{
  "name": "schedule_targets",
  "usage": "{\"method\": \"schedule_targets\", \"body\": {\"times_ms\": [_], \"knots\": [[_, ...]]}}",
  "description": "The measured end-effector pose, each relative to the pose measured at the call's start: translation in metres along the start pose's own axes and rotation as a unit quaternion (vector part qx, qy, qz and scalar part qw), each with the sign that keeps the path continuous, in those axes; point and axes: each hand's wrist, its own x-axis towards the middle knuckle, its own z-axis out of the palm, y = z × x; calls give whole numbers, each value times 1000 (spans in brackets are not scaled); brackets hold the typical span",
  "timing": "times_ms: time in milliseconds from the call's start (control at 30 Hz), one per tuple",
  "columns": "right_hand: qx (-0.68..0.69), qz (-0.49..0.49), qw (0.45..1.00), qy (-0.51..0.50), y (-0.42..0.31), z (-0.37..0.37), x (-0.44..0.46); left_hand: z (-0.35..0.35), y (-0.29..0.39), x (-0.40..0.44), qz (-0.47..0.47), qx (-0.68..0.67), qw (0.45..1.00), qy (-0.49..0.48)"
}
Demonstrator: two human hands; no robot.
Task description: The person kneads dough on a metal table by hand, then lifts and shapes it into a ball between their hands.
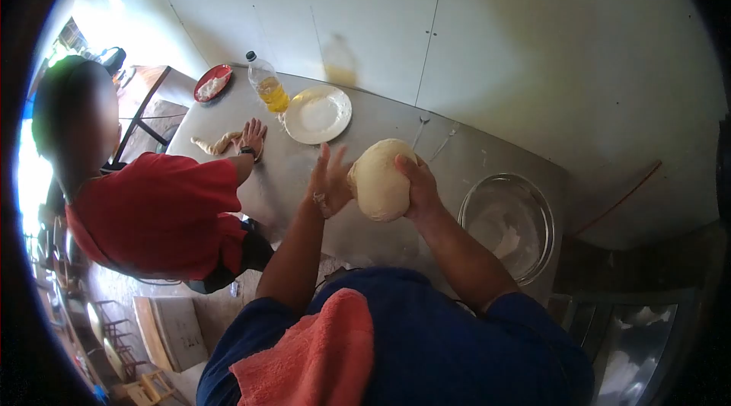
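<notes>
A large, smooth ball of dough [383, 181] is held up above the metal table [350, 242]. My right hand [419, 185] grips it from the right side, thumb over the top and the other fingers mostly hidden behind it. At the dough's left side is my left hand [330, 181], fingers stretched out and spread, palm turned toward the ball; whether it touches the dough is hard to tell. Bits of dough stick to the left wrist. A round metal bowl [546, 227] with whitish residue inside stands to the right of my right forearm.
A person in a red shirt [164, 208] stands at left, one hand on a twisted dough strip [215, 145]. Along the wall are a red plate of white powder [213, 83], an oil bottle [270, 90], a white plate [318, 114], a fork [421, 129] and another slim utensil [444, 143].
</notes>
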Motion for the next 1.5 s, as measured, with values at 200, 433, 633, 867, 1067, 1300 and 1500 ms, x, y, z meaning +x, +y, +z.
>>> {"method": "schedule_targets", "body": {"times_ms": [200, 433, 633, 867, 1067, 1300, 1500], "knots": [[-62, 20, 998, 0, -10, -10, 27, 15, 18, 15, 164, 268, 949, -3], [-306, -34, 938, 156, -12, 2, 69, 37, 11, 25, -24, -13, 988, -154], [-154, 102, 983, -10, -10, -19, 98, 45, 14, 10, 5, -316, 911, -264], [-51, 64, 996, 20, 7, 10, 35, 34, 37, 9, 66, -67, 991, -94], [-5, -3, 1000, -10, 18, 25, 26, 25, 39, 1, -7, -49, 992, -112], [-65, 6, 997, -33, 14, 19, 13, -52, 5, 5, 91, 18, 994, 50], [-295, -13, 955, -21, 24, 31, 12, 14, 14, -39, 201, 387, 895, 96]]}}
